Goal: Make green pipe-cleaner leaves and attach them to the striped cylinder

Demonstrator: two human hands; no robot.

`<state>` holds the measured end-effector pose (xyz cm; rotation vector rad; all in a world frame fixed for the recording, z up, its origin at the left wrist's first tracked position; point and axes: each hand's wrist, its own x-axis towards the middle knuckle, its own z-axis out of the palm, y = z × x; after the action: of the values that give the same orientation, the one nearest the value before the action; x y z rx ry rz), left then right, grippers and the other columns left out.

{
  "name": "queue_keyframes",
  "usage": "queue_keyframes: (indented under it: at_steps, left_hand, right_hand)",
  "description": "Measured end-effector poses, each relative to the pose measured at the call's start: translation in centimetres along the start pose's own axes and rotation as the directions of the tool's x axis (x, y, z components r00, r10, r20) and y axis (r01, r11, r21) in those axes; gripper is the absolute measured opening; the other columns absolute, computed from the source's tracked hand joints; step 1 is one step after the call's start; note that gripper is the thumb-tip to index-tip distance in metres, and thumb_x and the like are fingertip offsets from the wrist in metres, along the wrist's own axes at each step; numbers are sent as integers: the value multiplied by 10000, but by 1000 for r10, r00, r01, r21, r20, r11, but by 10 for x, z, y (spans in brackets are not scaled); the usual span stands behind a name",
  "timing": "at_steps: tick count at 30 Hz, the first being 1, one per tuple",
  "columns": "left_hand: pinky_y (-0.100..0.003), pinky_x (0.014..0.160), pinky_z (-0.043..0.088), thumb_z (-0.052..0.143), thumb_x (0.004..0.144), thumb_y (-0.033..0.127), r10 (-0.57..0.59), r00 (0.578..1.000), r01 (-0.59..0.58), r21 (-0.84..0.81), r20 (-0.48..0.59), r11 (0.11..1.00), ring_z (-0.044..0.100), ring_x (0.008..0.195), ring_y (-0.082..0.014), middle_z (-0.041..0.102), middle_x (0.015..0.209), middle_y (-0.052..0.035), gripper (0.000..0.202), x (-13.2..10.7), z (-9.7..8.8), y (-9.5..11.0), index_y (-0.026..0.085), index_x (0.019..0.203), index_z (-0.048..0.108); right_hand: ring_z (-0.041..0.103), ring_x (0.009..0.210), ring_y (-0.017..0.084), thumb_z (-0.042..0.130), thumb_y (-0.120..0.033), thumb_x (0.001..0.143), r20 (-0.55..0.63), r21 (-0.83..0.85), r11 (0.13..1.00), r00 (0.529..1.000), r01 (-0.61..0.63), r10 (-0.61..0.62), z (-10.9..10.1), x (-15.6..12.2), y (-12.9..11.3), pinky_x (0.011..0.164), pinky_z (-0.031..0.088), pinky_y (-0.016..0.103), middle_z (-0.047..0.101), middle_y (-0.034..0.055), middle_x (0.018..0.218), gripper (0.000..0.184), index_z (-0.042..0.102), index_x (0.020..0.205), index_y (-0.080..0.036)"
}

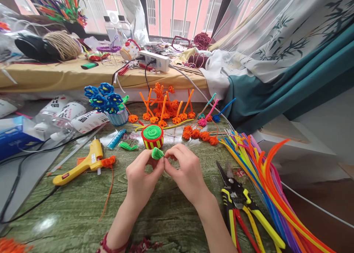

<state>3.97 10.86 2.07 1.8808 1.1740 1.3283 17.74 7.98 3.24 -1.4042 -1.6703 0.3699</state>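
Both hands meet at the middle of the table around a green pipe-cleaner leaf (157, 153). My left hand (143, 175) pinches the leaf between thumb and fingers. Against the leaf's right end, the fingertips of my right hand (184, 170) are pressed together, on what looks like its thin tip. Just beyond them stands a small round pot (152, 137) with red and yellow stripes and a coiled green top. Left of the pot lie loose green pipe-cleaner pieces (128, 146) and a light-blue strip-like item (116, 138).
A yellow glue gun (83, 164) lies left, its cord trailing. Pliers (243, 205) and a bundle of coloured pipe cleaners (265, 172) lie right. Behind stand orange pipe-cleaner flowers (163, 107) and a pot of blue flowers (117, 116). Plastic bottles (72, 111) lie back left.
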Motion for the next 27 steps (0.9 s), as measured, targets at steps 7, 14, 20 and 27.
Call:
queue_keyframes:
  at_steps: [7, 14, 20, 27]
  left_hand:
    - [-244, 555, 465, 713, 765, 234, -250, 967, 228, -291, -41, 929, 572, 587, -137, 664, 680, 21, 63, 0, 3, -3, 193, 806, 689]
    - [-217, 458, 394, 744, 710, 263, -440, 898, 365, -544, -10, 756, 472, 477, -98, 558, 519, 55, 144, 6, 5, 2, 181, 653, 640]
    - [-203, 423, 366, 783, 657, 274, -518, 849, 464, -614, 103, 638, 445, 449, -85, 536, 479, 62, 182, 9, 4, 4, 170, 619, 639]
    - [-189, 417, 363, 813, 655, 289, -515, 824, 537, -611, 235, 581, 442, 454, -77, 536, 485, 60, 203, 8, 3, 3, 155, 621, 664]
  right_hand:
    - [557, 654, 132, 654, -155, 868, -22, 357, 918, 981, -173, 193, 6, 3, -6, 604, 471, 243, 648, 2, 770, 90, 708, 807, -193]
    - [563, 614, 138, 664, -218, 832, 121, 531, 785, 945, -319, 302, -4, 5, 4, 534, 435, 250, 696, 22, 774, 123, 785, 828, -198]
    - [585, 708, 154, 690, -212, 808, 16, 503, 797, 926, -334, 378, -8, 6, 7, 625, 432, 271, 704, 25, 817, 95, 767, 861, -195]
    - [618, 660, 154, 746, -283, 777, 164, 558, 723, 908, -408, 385, -1, 5, 8, 634, 487, 277, 704, 6, 751, 101, 701, 798, -195]
